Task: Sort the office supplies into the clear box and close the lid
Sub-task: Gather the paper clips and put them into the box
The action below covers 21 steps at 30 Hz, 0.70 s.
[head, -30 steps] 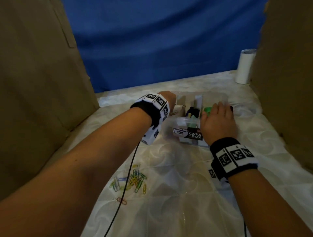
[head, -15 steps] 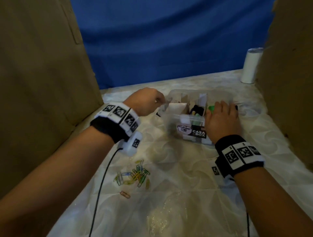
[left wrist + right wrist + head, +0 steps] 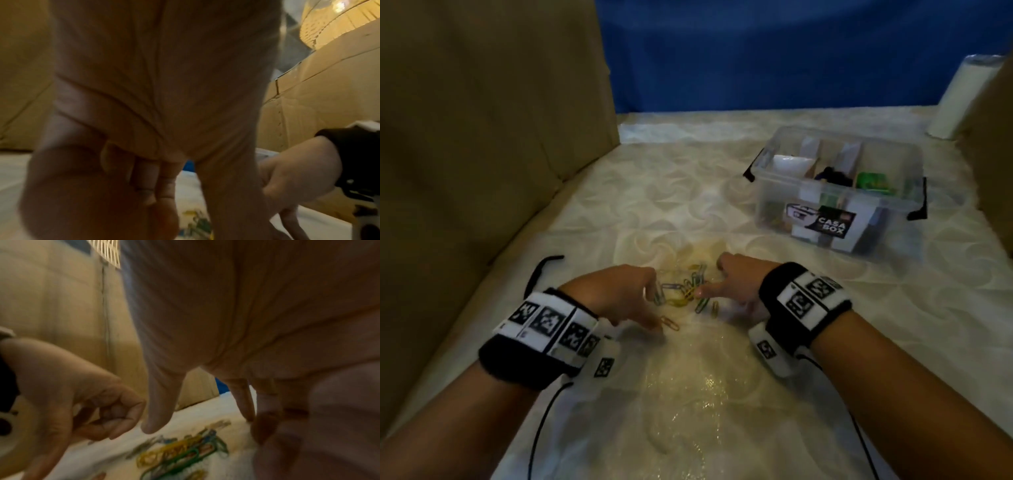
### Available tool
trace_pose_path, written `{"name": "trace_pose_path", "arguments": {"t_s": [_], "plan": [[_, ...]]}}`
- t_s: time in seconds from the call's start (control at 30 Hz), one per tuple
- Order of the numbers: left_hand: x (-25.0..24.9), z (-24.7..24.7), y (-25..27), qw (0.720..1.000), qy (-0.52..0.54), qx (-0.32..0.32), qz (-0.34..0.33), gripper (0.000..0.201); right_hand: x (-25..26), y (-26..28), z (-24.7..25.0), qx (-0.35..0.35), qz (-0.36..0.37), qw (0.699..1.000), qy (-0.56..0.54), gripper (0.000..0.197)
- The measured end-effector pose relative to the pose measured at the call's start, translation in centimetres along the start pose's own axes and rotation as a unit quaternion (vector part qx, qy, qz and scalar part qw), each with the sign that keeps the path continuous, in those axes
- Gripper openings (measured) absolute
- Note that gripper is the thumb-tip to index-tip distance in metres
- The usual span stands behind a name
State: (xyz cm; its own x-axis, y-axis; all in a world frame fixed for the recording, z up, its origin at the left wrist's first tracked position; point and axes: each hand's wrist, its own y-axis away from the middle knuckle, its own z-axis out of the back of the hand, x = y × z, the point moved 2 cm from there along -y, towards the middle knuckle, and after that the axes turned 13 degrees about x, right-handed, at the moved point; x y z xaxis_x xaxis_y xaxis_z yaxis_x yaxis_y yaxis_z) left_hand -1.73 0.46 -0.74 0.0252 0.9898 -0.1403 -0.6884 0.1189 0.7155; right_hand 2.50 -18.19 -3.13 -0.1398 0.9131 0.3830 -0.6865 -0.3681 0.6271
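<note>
A pile of coloured paper clips (image 3: 685, 291) (image 3: 180, 454) lies on the pale patterned cloth between my hands. One orange clip (image 3: 669, 322) lies apart, just in front of the pile. My left hand (image 3: 654, 305) sits at the pile's left edge with its fingers loosely curled; no clip shows between them. My right hand (image 3: 710, 277) flanks the pile on the right, fingers pointing down at the cloth, thumb stretched toward the clips. The clear box (image 3: 784, 192) stands lidless at the back right, with white dividers, dark items and a green item inside.
Cardboard walls (image 3: 482, 154) stand along the left and at the far right. A white cylinder (image 3: 959, 96) stands at the back right near the blue backdrop. A black cable (image 3: 541, 270) loops on the cloth left of my left wrist. Crinkled clear plastic (image 3: 705, 394) lies in front of the clips.
Both hands have left the clear box and come back toward me to either side of the paper clip pile. The view has dropped, so the box now sits farther up and right.
</note>
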Motion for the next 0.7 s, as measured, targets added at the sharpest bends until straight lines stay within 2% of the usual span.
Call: {"name": "trace_pose_path", "arguments": {"t_s": [0.1,0.17,0.23,0.3,0.37,0.4,0.47,0.5,0.53,0.63,0.7], "plan": [[-0.2,-0.9,-1.8,1.000,-0.009,0.008,-0.026,0.046,2.2,-1.6,-0.6,0.010,-0.019,0.996,0.084,0.091],[-0.5,-0.8,-2.9,0.999,-0.008,-0.004,-0.052,0.046,3.6,-1.7,-0.8,0.016,-0.007,0.993,0.114,0.086],[-0.5,-0.1,-3.3,0.996,0.016,-0.047,-0.079,0.041,3.9,-1.6,-0.9,0.027,0.007,0.993,0.114,0.080],[0.0,0.7,-3.3,0.988,0.039,-0.105,-0.103,0.041,3.2,-1.2,-0.9,0.023,0.011,0.995,0.097,0.083],[0.8,1.0,-3.6,0.982,0.026,-0.140,-0.125,0.056,1.8,-0.7,-0.9,0.002,-0.011,0.998,0.065,0.099],[1.0,0.8,-3.8,0.982,0.001,-0.137,-0.131,0.072,1.3,-0.4,-1.1,-0.003,-0.030,0.998,0.055,0.108],[1.1,0.3,-4.2,0.984,-0.055,-0.098,-0.136,0.104,1.3,0.0,-1.8,-0.006,-0.063,0.997,0.044,0.121],[0.9,0.1,-4.3,0.984,-0.077,-0.077,-0.141,0.110,1.7,-0.1,-2.2,-0.014,-0.072,0.997,0.039,0.124],[0.7,0.1,-4.5,0.982,-0.101,-0.063,-0.145,0.109,2.3,-0.3,-2.5,-0.024,-0.076,0.996,0.032,0.124],[0.3,0.6,-4.6,0.972,-0.163,-0.065,-0.155,0.086,3.9,-1.2,-2.7,-0.032,-0.077,0.997,0.007,0.111],[0.4,0.7,-4.5,0.972,-0.134,-0.088,-0.172,0.073,4.4,-1.6,-2.7,-0.028,-0.079,0.996,0.009,0.101]]}}
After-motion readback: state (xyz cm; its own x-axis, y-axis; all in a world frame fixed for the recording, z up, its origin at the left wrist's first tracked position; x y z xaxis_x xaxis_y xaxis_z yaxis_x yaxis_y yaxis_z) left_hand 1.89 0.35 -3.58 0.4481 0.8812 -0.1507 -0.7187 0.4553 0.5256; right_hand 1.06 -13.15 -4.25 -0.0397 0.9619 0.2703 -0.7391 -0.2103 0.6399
